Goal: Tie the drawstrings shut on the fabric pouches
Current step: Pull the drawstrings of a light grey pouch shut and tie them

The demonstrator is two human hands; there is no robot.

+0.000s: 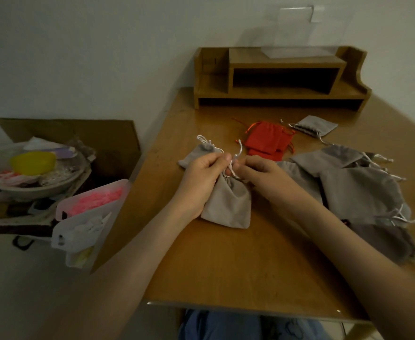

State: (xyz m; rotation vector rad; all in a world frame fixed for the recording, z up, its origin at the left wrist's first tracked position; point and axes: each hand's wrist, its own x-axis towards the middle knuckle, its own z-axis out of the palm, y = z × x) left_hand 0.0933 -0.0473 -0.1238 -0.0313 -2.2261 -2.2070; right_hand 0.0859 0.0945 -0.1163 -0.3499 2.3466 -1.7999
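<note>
My left grip (201,177) and right grip (257,175) each pinch the white cords (238,153) above the grey pouch (228,204) on the bench (226,266), knot unfinished I reckon, tied pouch (196,153) just behind, heap (360,190) to its right waiting.

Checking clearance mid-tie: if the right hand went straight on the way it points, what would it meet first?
Probably the left hand, just across the drawstring it and the right hand pinch above the grey pouch; depth unclear.
</note>
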